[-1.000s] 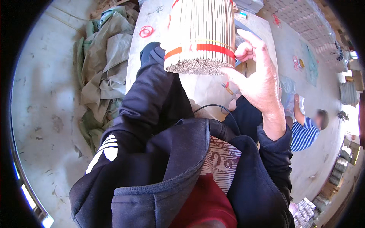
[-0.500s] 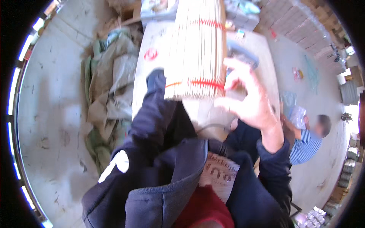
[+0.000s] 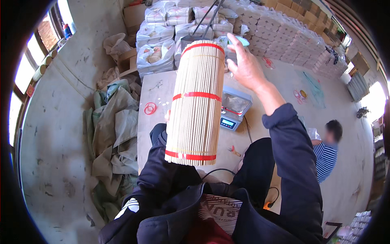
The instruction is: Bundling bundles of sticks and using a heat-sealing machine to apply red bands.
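A thick, round bundle of thin bamboo sticks [image 3: 195, 122] stands raised in front of me, tilted, bound with three red bands. My left hand [image 3: 167, 116] holds it from the left side; most of that hand is hidden behind the sticks. Beside the bundle's upper right end is my right hand [image 3: 246, 65], open, thumb and fingers apart, with nothing in it. Beyond the bundle, a grey digital scale [image 3: 233, 122] with a lit display sits on the pale work surface [image 3: 156, 87], partly covered by the sticks.
Red ties [image 3: 150, 108] lie on the surface at left, and a small red-handled tool [image 3: 233, 151] near my knee. Crumpled sacks [image 3: 120, 134] heap at left. Bagged bundles [image 3: 156, 44] are stacked behind. A person in a striped shirt [image 3: 326, 160] sits at right.
The bundle has come lower and nearer in view, and its full length shows. My right hand has moved up from its near end to the far end. The scale is now visible.
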The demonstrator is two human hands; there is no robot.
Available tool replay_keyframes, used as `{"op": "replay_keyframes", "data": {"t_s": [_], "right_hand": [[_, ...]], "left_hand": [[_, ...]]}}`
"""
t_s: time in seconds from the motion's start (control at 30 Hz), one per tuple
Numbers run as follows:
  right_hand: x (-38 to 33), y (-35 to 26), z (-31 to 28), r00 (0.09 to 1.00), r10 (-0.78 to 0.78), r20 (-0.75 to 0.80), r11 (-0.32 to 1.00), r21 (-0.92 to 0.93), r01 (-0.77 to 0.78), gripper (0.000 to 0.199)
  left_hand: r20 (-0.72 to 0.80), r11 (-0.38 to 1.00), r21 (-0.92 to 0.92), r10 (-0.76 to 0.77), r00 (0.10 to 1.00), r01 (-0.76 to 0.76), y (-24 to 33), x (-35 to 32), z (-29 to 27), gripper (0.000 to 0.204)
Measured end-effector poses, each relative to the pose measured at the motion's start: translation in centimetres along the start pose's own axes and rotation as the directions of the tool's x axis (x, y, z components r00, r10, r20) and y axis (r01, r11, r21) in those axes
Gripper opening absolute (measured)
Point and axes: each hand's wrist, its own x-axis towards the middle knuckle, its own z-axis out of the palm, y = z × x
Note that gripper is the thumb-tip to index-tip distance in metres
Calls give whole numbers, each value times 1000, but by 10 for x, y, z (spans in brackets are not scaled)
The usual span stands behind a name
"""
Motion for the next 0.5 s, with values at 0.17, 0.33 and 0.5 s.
{"op": "replay_keyframes", "data": {"t_s": [0.17, 0.33, 0.5], "right_hand": [[12, 11, 8, 994, 34, 100, 999, 7, -35, 69], [5, 24, 12, 999, 32, 23, 998, 52, -33, 63], [-12, 34, 16, 993, 114, 37, 986, 120, -118, 63]], "left_hand": [[-36, 998, -58, -27, 999, 24, 7, 1, 0, 73], [-77, 993, -110, -56, 995, 47, 1, 12, 9, 73], [-113, 985, -144, -108, 988, 91, -2, 55, 13, 73]]}}
